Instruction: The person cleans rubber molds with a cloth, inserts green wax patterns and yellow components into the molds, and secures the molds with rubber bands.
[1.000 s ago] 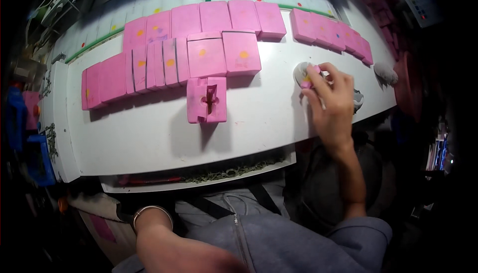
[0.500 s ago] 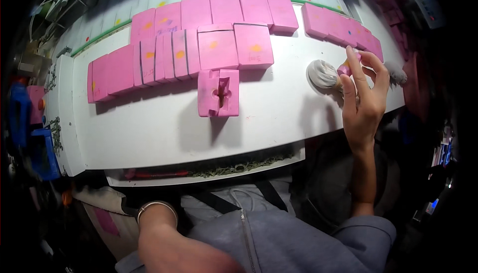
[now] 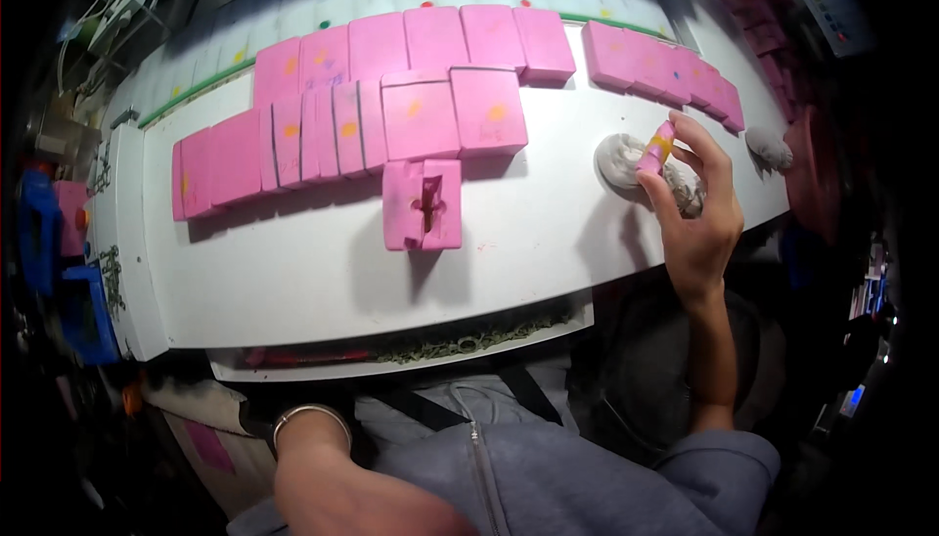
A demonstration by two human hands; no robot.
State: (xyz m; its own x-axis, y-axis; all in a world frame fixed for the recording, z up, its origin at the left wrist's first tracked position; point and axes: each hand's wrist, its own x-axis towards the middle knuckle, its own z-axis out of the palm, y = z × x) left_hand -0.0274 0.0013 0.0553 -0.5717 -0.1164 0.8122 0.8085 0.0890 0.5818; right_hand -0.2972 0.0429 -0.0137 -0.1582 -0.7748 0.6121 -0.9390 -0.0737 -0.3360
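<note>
My right hand (image 3: 704, 208) is raised over the right part of the table. Its thumb and index finger pinch a small pink piece with a yellow middle (image 3: 660, 148). Below and behind it lies a bunched white cloth bundle (image 3: 618, 162), partly hidden by the hand. A pink mould-like block (image 3: 398, 208) with a cross-shaped hollow stands mid-table, away from the hand. At the lower edge is my left arm with a bracelet (image 3: 311, 411); the fingers of that hand are hidden, so their state does not show.
Pink blocks stand in two rows (image 3: 421, 111) on the white table (image 3: 264, 291), some with dark bands. Another pink row (image 3: 650, 62) is at the far right. A grey-white bundle (image 3: 770, 148) lies near the right edge. Under the front edge, an open drawer (image 3: 582, 317) holds greenish scraps.
My right hand has turned and dropped slightly, so the pink-and-yellow piece shows more fully. The whole view has shifted a little; the blocks keep their arrangement.
</note>
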